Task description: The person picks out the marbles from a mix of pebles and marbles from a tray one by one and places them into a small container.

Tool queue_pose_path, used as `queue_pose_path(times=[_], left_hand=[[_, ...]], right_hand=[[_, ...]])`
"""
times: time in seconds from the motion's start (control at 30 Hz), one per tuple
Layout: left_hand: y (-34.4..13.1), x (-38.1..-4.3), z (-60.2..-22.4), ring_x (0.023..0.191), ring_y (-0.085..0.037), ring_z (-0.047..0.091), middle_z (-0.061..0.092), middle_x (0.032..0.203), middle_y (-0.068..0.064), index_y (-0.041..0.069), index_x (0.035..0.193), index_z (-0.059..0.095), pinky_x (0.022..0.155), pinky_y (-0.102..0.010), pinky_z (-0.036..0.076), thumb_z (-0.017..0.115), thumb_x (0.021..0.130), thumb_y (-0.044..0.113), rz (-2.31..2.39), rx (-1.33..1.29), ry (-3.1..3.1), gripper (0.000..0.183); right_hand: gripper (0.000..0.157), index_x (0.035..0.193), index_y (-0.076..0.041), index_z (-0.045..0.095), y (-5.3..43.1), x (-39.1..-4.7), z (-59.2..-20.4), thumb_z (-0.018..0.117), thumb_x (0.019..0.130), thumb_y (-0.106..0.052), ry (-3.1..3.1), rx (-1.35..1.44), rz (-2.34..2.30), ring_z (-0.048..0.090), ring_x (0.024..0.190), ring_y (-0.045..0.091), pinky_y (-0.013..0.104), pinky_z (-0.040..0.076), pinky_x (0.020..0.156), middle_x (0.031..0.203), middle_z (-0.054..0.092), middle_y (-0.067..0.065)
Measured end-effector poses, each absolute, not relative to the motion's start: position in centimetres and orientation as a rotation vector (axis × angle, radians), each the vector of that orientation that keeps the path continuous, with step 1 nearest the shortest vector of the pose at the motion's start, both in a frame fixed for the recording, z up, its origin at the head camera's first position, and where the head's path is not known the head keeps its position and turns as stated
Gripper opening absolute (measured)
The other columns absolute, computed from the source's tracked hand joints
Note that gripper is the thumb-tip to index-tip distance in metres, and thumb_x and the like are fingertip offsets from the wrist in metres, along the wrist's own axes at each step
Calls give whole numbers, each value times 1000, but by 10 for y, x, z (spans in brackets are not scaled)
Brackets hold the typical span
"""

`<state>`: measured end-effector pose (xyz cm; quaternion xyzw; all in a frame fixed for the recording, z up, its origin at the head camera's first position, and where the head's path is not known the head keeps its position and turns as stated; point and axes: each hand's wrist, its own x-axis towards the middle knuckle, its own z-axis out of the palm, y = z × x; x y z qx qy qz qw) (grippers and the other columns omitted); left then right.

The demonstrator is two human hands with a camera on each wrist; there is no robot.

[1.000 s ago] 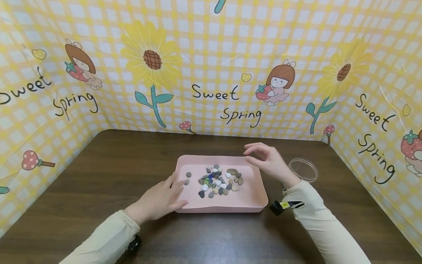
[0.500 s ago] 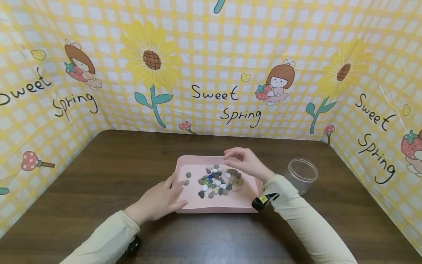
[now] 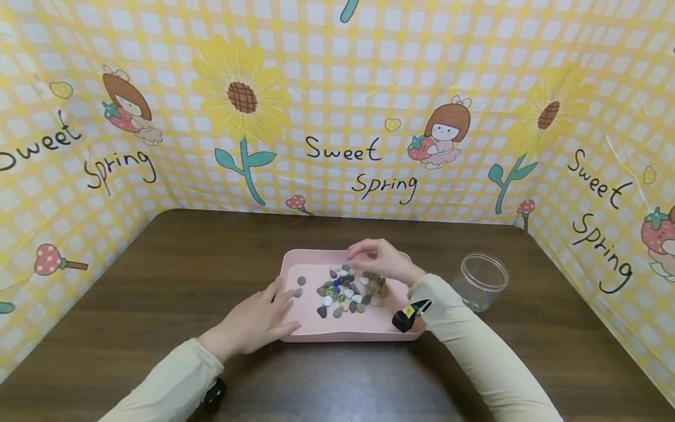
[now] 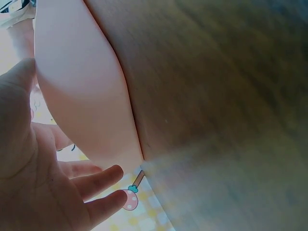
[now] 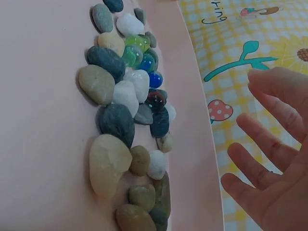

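Observation:
A shallow pink tray [image 3: 343,337] holds a heap of pebbles [image 5: 109,161] in grey, white, tan and brown, with green, blue and dark red glass marbles [image 5: 132,56] among them. My left hand [image 3: 253,321] lies at the tray's left side, fingers over the rim and thumb by the near corner; in the left wrist view the fingers spread along the tray's outer wall. Above the far right part of the tray hovers my right hand [image 3: 384,259], its fingers bent loosely. Nothing shows between them in the right wrist view, where the hand is apart from the stones.
To the right of the tray a clear round jar [image 3: 482,281] stands without a lid, with something small and greenish at its bottom. The brown wooden table [image 3: 158,281] is enclosed by a yellow checked cloth [image 3: 343,88] at the back and sides.
My right hand has moved left from above the jar to over the tray, and the jar's body has come into sight. The left hand and the pebbles have stayed put.

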<state>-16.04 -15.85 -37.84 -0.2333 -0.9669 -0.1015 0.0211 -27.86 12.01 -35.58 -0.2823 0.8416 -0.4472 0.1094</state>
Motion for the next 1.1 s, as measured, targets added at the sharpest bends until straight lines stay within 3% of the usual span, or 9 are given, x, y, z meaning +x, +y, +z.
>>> queue_pose_path(times=[0.33,0.53,0.67,0.83,0.97,1.1], left_hand=[[-158,-160,-379,110,-46,56,36,142,-32,7,132,50,90,-52,48,53,89,49,-315,-738,-2981,61],[-158,-161,-379,112,-46,55,35,142,-33,6,134,49,92,-53,47,52,89,49,-303,-737,-2997,62],[-158,-161,-378,112,-46,55,35,142,-33,6,134,49,92,-53,47,52,89,50,-298,-744,-2996,62],[-158,-161,-379,111,-46,55,35,142,-33,6,133,49,91,-53,47,52,89,50,-299,-744,-2996,62],[-158,-161,-379,110,-47,56,36,141,-33,7,133,50,90,-53,48,53,89,50,-296,-742,-2984,62],[-158,-161,-379,110,-47,56,36,141,-34,6,133,50,91,-53,47,53,89,50,-290,-737,-2984,62]], right_hand=[[18,101,0,68,116,-283,-375,65,86,-9,2415,-900,-1177,46,128,31,48,35,109,133,53,17],[10,91,-8,71,112,-284,-378,70,82,-11,2495,-879,-1083,50,123,29,47,41,104,131,56,13],[7,89,-10,71,111,-285,-381,71,82,-13,2526,-884,-998,55,112,23,42,43,100,132,56,11],[8,90,-9,71,110,-285,-384,71,81,-11,2553,-925,-933,57,87,15,24,46,79,130,56,13],[10,91,-6,71,109,-284,-384,71,81,-9,2581,-999,-891,53,73,9,17,43,69,128,57,15],[8,89,-6,71,109,-284,-385,70,81,-9,2592,-1013,-873,55,77,11,19,45,71,126,58,15]])
